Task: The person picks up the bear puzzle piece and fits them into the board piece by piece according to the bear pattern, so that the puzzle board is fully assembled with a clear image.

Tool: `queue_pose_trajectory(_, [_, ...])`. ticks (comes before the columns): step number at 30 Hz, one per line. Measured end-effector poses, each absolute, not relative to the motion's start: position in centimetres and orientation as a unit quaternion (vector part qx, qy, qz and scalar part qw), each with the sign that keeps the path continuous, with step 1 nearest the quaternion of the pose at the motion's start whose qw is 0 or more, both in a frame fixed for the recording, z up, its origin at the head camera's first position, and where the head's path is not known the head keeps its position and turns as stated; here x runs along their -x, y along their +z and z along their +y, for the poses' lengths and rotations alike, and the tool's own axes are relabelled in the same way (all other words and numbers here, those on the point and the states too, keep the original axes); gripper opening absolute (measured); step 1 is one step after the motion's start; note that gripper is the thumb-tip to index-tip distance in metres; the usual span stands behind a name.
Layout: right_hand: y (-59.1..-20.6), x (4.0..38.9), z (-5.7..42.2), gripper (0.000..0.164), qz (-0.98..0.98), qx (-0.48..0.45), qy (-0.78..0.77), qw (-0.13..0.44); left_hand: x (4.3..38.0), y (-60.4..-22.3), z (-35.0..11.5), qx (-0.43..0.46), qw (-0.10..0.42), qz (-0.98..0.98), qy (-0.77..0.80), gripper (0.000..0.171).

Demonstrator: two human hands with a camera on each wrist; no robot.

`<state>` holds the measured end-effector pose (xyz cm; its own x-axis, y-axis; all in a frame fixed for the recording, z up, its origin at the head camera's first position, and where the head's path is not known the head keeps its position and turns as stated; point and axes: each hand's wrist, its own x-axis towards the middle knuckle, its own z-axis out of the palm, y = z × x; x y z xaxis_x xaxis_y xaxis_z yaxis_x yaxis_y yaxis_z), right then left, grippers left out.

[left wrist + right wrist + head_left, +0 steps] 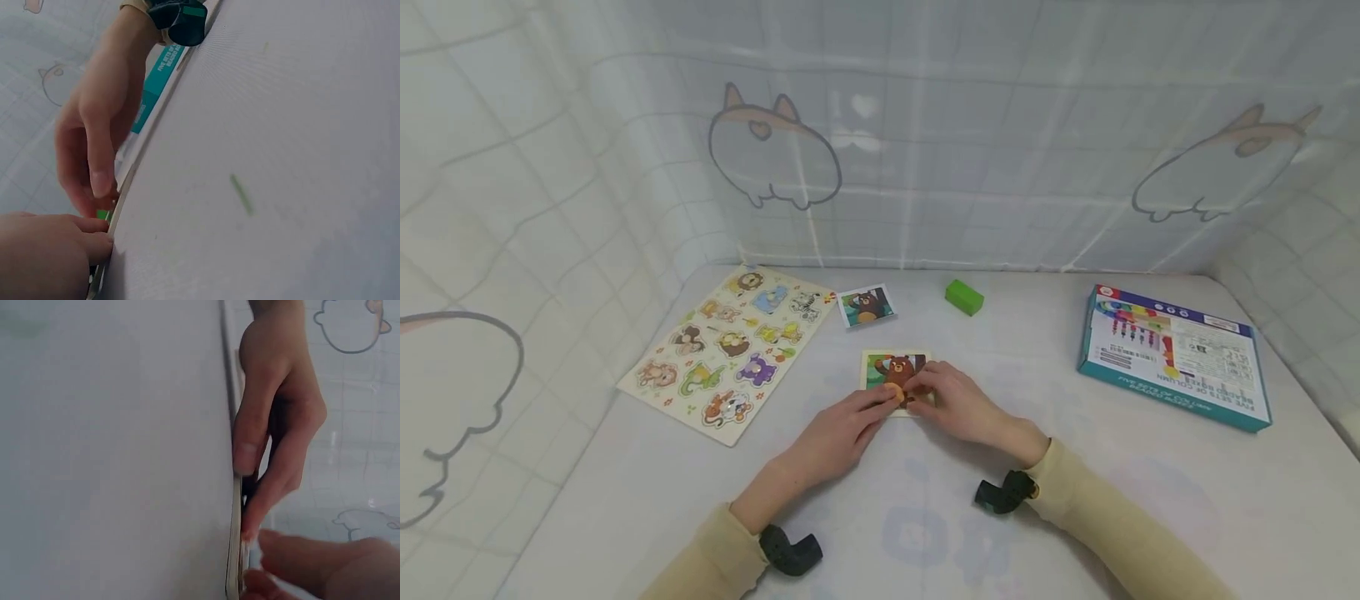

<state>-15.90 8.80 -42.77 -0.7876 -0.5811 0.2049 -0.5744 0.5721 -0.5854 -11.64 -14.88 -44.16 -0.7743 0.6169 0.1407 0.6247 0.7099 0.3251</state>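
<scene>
A small wooden jigsaw puzzle (874, 377) with a brown bear lies flat in the middle of the table. My left hand (842, 432) rests its fairly straight fingertips on the puzzle's front part, by the bear's orange belly (891, 390). From the right, my right hand (961, 407) bends its thumb and fingers down over the puzzle and appears to pinch a puzzle piece, largely hidden by the fingers. In the left wrist view the right hand (97, 137) is seen from the side, its fingertips at the thin board. The left hand (281, 406) touches the board's edge in the right wrist view.
A bear picture card (867, 307) lies behind the puzzle, and a green block (964, 297) sits farther right. On the left is a wooden animal puzzle board (730, 354). A teal-edged box (1176, 354) lies on the right. A patterned curtain (970, 167) hangs behind the table.
</scene>
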Motion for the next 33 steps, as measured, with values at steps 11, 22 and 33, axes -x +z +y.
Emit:
queue_pose_trajectory(11, [-41.8, 13.4, 16.6, 0.026, 0.871, 0.309, -0.382, -0.013, 11.7, -44.1, -14.5, 0.334, 0.016, -0.923, -0.192, 0.040])
queue_pose_trajectory(22, [-42.3, 12.4, 24.3, 0.023, 0.904, 0.270, -0.331, 0.025, 11.7, -44.0, -14.6, 0.330, 0.008, -0.923, -0.199, 0.040])
queue_pose_trajectory(33, [-41.7, 12.1, 25.3, 0.040, 0.893, 0.290, -0.318, 0.132, 11.8, -44.3, -14.6, 0.344, 0.021, -0.919, -0.193, 0.041])
